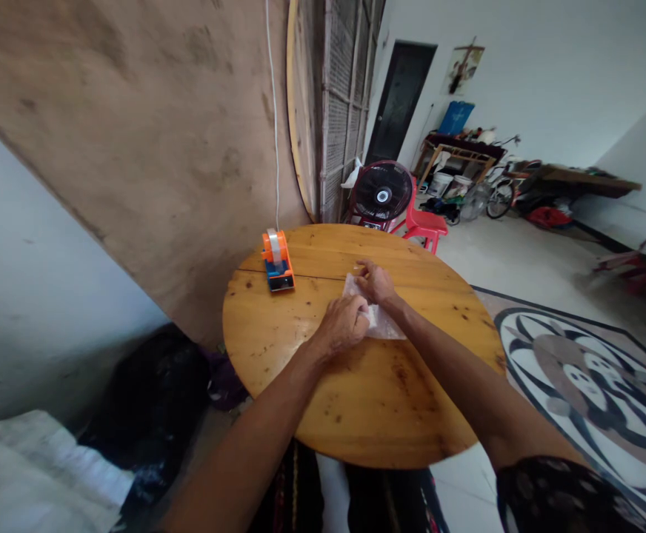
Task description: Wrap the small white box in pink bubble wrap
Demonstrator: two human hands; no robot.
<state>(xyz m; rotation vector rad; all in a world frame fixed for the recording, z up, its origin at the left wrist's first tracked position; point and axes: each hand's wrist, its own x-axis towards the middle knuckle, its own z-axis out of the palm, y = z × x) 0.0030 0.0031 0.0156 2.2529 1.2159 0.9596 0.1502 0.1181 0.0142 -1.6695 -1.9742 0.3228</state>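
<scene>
A translucent whitish plastic sheet that looks like bubble wrap [388, 328] lies on the round wooden table [378, 400]. My left hand [345, 323] is closed on its near left part, thumb and fingers pressed together. At the far edge of the wrap, my right hand [375, 283] has its fingers bent in a pinch on the plastic. Whatever may be inside the wrap is hidden by my hands. Farther left on the tabletop stands an orange and blue tape dispenser [277, 260] with a roll of clear tape, touched by neither hand.
A plywood panel [190, 133] rises beside the table's left side. Past the far edge are a fan [381, 194] and a red plastic chair [427, 220]. Dark bags [145, 400] lie on the floor at left. A panda floor design [590, 385] is at right.
</scene>
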